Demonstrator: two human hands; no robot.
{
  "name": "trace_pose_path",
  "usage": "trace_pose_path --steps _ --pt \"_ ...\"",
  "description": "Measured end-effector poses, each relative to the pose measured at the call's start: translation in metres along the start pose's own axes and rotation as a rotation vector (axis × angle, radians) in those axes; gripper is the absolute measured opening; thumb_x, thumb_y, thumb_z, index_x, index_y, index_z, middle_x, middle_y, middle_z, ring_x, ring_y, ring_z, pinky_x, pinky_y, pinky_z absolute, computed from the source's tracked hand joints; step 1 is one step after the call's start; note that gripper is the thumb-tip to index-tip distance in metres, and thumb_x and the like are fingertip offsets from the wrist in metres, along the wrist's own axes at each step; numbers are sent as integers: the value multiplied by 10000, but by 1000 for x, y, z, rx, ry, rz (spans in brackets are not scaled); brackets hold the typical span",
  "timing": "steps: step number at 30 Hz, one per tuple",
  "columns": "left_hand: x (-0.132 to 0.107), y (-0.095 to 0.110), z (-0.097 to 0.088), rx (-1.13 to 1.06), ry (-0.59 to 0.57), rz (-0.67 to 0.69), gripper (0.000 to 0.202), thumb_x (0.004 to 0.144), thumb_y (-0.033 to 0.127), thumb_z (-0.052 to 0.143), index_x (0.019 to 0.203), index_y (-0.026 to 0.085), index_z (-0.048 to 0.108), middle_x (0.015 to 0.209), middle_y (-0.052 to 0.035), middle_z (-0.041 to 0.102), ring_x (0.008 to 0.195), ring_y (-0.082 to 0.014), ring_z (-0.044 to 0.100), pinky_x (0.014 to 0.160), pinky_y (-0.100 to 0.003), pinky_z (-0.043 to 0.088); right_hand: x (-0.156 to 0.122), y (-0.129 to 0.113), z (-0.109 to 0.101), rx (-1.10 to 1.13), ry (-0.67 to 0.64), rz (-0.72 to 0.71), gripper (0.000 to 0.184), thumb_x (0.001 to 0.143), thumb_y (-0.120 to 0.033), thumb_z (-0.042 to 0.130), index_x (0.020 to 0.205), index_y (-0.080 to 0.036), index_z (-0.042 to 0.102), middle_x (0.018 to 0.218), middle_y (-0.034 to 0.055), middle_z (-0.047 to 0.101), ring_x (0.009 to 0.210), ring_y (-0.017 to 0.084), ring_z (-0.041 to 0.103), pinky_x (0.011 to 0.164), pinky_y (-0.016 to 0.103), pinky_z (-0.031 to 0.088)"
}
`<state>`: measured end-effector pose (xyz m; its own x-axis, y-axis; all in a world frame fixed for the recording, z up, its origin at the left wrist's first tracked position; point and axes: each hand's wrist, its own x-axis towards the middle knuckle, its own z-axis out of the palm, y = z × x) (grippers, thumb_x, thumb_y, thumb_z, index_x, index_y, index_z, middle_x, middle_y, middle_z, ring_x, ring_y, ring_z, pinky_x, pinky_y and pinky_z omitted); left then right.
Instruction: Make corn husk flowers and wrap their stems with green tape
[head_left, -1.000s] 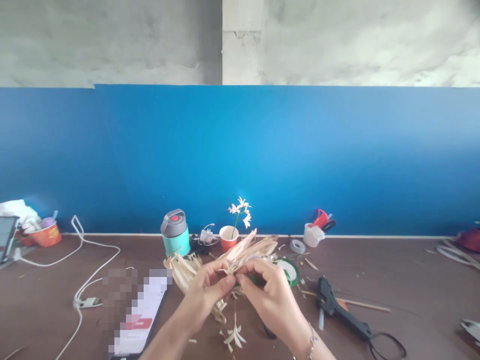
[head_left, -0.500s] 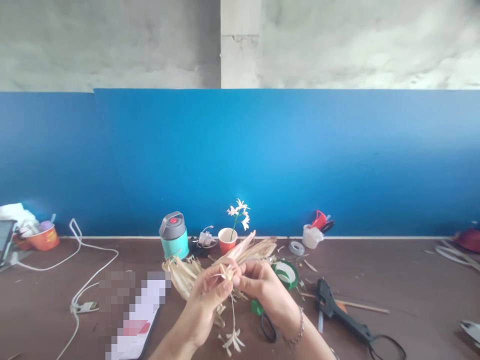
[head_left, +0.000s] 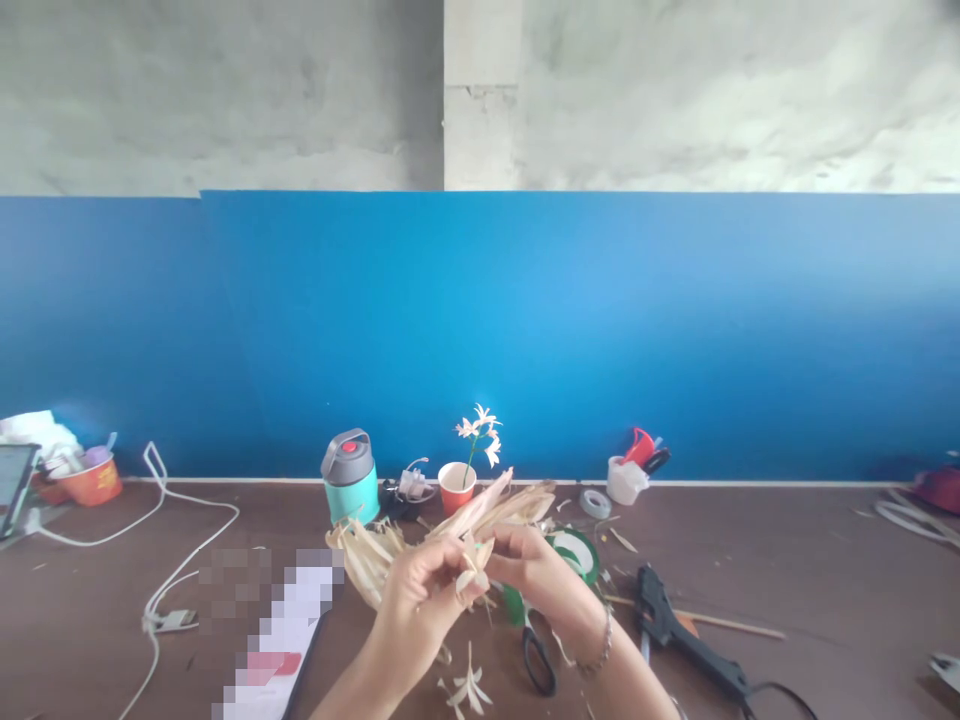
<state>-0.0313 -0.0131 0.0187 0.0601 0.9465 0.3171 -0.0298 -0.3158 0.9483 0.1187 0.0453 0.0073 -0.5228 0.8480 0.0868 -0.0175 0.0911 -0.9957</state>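
Observation:
A small cream flower point(head_left: 474, 568), apparently shaped from dried husk, faces me between my hands. My left hand point(head_left: 424, 595) pinches it between thumb and fingers. Closed fingertips of my right hand point(head_left: 536, 580) meet its right side and back, partly hidden by the petals. Below my hands a second cream flower point(head_left: 470, 690) lies on the table. Behind them spread dried husks point(head_left: 367, 560). Black-handled scissors point(head_left: 538, 662) lie under my right wrist, near a roll of green tape point(head_left: 589, 560).
A red paper cup point(head_left: 456, 500) holds a finished-looking flower stem point(head_left: 471, 450). At left stand a turquoise flask point(head_left: 352, 490) and a blurred-out phone point(head_left: 281, 640). A black glue gun point(head_left: 686, 640) lies right, near a thin stick point(head_left: 739, 625). A blue partition point(head_left: 480, 300) backs the table.
The flower in my hands has turned to face me and moved slightly right and down. My right fingers have shifted behind it. More of the scissors shows.

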Motion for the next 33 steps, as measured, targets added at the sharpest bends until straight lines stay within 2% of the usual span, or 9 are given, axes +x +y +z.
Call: trace_pose_path --steps 3,4,9,12,18,21,25,29,33 --pt "-1 3 -2 180 69 175 184 802 222 599 621 187 589 683 -32 570 614 -148 501 560 -250 381 -6 -12 -4 -166 234 -99 207 729 -278 639 897 -162 670 805 33 630 659 135 535 554 226 419" --pt "-1 2 -3 222 81 219 181 811 205 582 632 188 587 699 -37 583 623 -152 517 569 -252 395 -8 -15 -5 -196 248 -114 197 743 -272 624 902 -165 669 807 34 630 655 134 531 546 224 418" --pt "-4 -3 -3 353 154 447 153 809 96 555 700 199 586 751 -28 620 679 -149 579 604 -233 446 -20 -25 2 -149 67 -118 140 736 -231 643 855 -164 675 740 17 635 593 110 508 524 206 397" --pt "-4 -7 -2 370 193 556 157 798 63 552 732 203 581 762 -16 622 691 -139 585 602 -215 451 -21 -23 11 -143 54 -154 159 700 -141 656 857 -169 656 767 7 636 599 97 484 536 200 384" --pt "-4 -10 -3 402 190 480 143 829 95 526 730 191 561 781 -14 594 712 -131 573 630 -216 452 -20 -20 13 -146 125 -150 79 743 -167 615 820 -171 633 665 -14 574 566 99 456 513 208 357" --pt "-3 -9 -4 451 164 512 146 826 72 514 758 193 559 813 -18 598 745 -132 577 645 -212 455 -20 -24 9 -83 133 -132 130 781 -268 607 853 -169 648 727 10 597 598 104 463 533 216 358" --pt "-2 -9 -3 513 137 531 146 801 50 534 777 192 557 808 -16 595 740 -131 578 644 -211 461 -21 -28 9 7 126 -75 215 758 -360 635 767 -145 644 637 -1 559 566 96 427 504 210 323" --pt "-3 -10 -2 540 114 519 137 799 55 534 773 188 547 806 -20 597 731 -132 584 634 -212 471 -22 -28 12 -17 134 -50 134 722 -269 635 687 -144 598 585 -20 531 538 90 418 487 206 310" --pt "-3 -13 -2 553 139 531 127 791 63 549 784 190 559 809 -24 609 729 -136 591 630 -217 478 -22 -27 13 -50 148 -34 54 679 -147 567 632 -162 546 543 -39 521 506 83 417 468 199 302"
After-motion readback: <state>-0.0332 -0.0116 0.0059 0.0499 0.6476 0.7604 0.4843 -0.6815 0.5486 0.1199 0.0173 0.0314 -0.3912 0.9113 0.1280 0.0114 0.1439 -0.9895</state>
